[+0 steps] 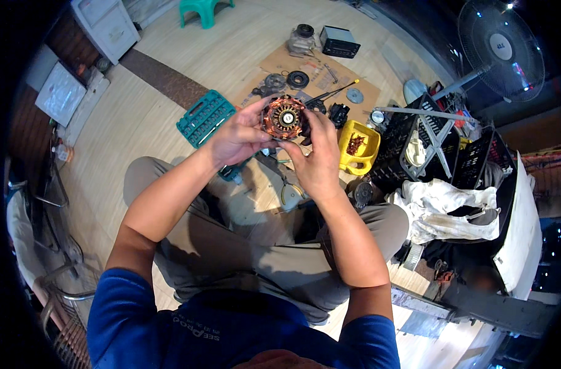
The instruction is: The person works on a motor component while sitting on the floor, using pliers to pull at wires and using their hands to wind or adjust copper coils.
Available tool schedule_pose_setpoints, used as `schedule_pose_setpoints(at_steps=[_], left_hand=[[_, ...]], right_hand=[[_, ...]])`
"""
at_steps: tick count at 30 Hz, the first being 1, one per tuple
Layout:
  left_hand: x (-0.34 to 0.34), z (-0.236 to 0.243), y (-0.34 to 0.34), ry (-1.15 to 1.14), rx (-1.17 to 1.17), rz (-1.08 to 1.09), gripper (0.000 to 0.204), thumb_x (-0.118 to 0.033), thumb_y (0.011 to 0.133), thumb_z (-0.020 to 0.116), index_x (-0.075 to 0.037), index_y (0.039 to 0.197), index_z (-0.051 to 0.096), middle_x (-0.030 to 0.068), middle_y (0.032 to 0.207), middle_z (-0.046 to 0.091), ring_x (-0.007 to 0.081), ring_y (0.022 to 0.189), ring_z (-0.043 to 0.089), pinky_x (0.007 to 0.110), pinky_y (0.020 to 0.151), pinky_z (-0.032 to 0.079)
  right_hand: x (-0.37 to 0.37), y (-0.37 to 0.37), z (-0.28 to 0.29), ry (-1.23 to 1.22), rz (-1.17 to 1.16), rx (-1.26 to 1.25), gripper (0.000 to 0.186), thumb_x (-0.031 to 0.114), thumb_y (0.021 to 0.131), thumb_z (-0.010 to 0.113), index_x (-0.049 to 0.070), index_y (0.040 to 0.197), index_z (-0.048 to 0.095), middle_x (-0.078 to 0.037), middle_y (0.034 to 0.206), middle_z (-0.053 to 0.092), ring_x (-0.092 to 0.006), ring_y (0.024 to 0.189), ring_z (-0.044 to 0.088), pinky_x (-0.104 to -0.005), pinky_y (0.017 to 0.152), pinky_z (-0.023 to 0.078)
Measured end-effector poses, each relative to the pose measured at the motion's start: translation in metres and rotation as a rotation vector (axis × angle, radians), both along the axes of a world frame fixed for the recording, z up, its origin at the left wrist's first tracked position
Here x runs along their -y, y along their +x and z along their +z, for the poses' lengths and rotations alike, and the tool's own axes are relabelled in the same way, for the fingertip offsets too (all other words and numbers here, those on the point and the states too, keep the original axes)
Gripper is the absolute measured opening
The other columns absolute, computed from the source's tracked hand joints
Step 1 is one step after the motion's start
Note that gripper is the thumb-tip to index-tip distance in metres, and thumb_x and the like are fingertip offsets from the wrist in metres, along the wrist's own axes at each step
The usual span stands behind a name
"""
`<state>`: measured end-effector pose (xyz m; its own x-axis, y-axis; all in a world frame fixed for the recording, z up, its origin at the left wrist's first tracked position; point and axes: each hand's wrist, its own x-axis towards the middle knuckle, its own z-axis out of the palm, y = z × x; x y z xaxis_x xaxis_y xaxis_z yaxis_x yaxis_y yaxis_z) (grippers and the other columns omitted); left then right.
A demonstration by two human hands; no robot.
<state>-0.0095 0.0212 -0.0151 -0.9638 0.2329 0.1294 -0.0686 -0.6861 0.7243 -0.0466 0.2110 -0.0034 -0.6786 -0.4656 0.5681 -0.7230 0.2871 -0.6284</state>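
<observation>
At twelve o'clock: left hand [239,134], right hand [317,157] both holding round copper part [285,118]
Blue shirt [250,329]: pale letters [200,328], seven o'clock
Fan [502,48]: dark letters, two o'clock

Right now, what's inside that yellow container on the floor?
The yellow container holds a small heap of reddish-brown pieces, too small to identify from here. The pieces on top show; whatever lies beneath them, and the container's bottom under the heap, is covered.

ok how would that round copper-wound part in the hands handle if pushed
The round copper-wound part is probably heavy for its size, looking densely packed with copper windings. Its circular outline suggests it might roll if stood on edge. Those exposed windings could nick if knocked.
</observation>
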Motion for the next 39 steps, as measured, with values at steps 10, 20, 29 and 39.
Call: schedule_pose_setpoints(at_steps=[10,20,29,39], left_hand=[[0.0,-0.004,0.004,-0.04,-0.006,0.042,0.071,-0.001,0.087,0.061,-0.002,0.146,0.022,0.0142,0.135,0.05,0.0243,0.119,0.057,0.04,0.096,0.052],[-0.001,-0.002,0.0,-0.01,0.017,0.0,0.064,-0.011,0.085,0.059,0.004,0.141,0.031,0.0186,0.13,0.053,0.0299,0.117,0.057,0.042,0.099,0.049],[-0.003,-0.005,-0.003,-0.016,0.051,0.095,0.063,-0.01,0.085,0.058,0.005,0.141,0.032,0.019,0.135,0.05,0.0295,0.121,0.055,0.042,0.1,0.049],[-0.002,-0.005,-0.003,0.02,0.116,0.118,0.049,-0.004,0.089,0.053,0.003,0.135,0.037,0.0179,0.124,0.058,0.0292,0.108,0.062,0.04,0.092,0.055]], right_hand=[[0.001,0.002,-0.004,-0.001,-0.003,-0.018,0.072,0.006,0.071,0.079,0.0,0.133,0.042,-0.024,0.127,0.046,-0.0427,0.12,0.047,-0.0455,0.1,0.041],[-0.002,0.003,0.005,-0.041,0.029,0.089,0.07,0.002,0.071,0.077,0.002,0.132,0.044,-0.022,0.127,0.048,-0.0394,0.112,0.053,-0.0421,0.093,0.047],[-0.006,0.003,0.006,0.06,-0.08,0.07,0.054,0.009,0.076,0.074,0.002,0.124,0.05,-0.02,0.115,0.056,-0.0379,0.102,0.059,-0.0403,0.084,0.051],[-0.007,0.002,0.013,0.107,-0.089,-0.134,0.01,0.014,0.081,0.069,0.007,0.087,0.066,-0.01,0.075,0.062,-0.0301,0.067,0.063,-0.0387,0.058,0.051]])
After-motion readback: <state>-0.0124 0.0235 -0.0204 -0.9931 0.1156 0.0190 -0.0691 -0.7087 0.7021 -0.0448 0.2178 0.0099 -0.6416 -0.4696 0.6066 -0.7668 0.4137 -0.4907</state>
